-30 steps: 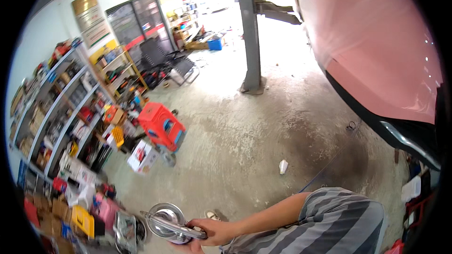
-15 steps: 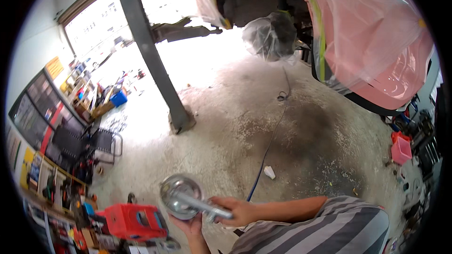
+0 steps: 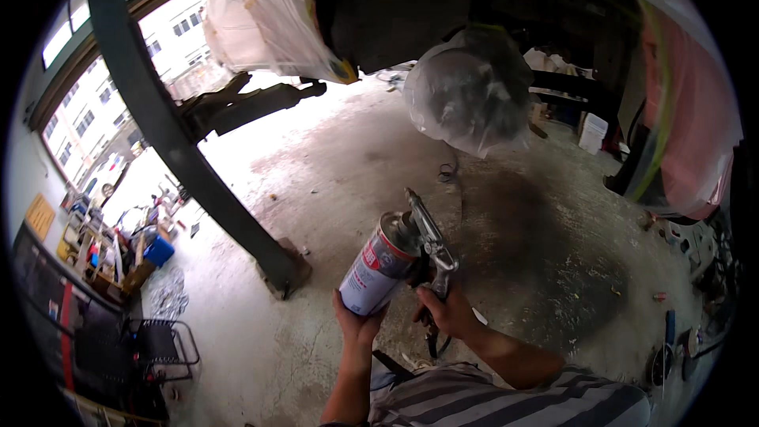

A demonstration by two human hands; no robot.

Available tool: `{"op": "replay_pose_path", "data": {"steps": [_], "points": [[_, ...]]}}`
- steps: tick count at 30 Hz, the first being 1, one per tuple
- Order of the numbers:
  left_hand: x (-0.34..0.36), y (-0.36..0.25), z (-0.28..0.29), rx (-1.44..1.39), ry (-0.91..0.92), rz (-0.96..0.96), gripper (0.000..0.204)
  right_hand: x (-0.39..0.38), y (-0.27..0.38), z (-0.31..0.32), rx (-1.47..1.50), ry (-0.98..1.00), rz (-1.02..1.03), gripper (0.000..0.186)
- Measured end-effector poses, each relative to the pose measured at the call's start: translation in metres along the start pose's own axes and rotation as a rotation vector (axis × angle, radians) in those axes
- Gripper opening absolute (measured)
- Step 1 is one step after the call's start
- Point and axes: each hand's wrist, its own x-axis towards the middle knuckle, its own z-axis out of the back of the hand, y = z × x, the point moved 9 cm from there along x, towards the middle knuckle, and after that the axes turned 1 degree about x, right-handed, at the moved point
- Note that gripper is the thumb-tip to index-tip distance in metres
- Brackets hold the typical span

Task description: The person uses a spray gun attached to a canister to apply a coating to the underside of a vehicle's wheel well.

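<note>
A metal spray gun (image 3: 429, 229) with a white, red and grey canister (image 3: 373, 273) joined to it is in front of me. My left hand (image 3: 360, 318) is wrapped round the lower part of the canister. My right hand (image 3: 447, 308) grips the gun's handle, below its silver body. The nozzle points up and away from me. The canister stands tilted, its top leaning right. Beyond it hangs a rounded part wrapped in clear plastic (image 3: 468, 91), beneath a raised vehicle body.
Masked pink panels (image 3: 696, 142) hang at the right, and plastic-covered bodywork (image 3: 261, 20) at the upper left. A grey lift post (image 3: 170, 126) slants down to the floor. A thin hose (image 3: 447, 174) lies ahead. A black folding chair (image 3: 158, 344) stands at the lower left.
The canister and spray gun have moved up and right and turned, so the label and nozzle now show. My view has shifted closer to the plastic-wrapped part.
</note>
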Motion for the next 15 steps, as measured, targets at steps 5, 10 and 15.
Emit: {"op": "replay_pose_path", "data": {"steps": [5, 10, 15], "points": [[0.105, -0.035, -0.082, -0.102, 0.25, 0.157, 0.072, 0.099, 0.051, -0.028, -0.137, -0.106, 0.088, 0.027], [0.222, -0.067, -0.149, -0.065, 0.323, 0.286, 0.073, 0.205, 0.064, -0.03, -0.045, -0.409, 0.226, 0.022], [0.292, -0.097, -0.164, 0.05, 0.296, 0.403, 0.066, 0.284, 0.05, -0.018, 0.003, -0.48, 0.201, 0.018]]}}
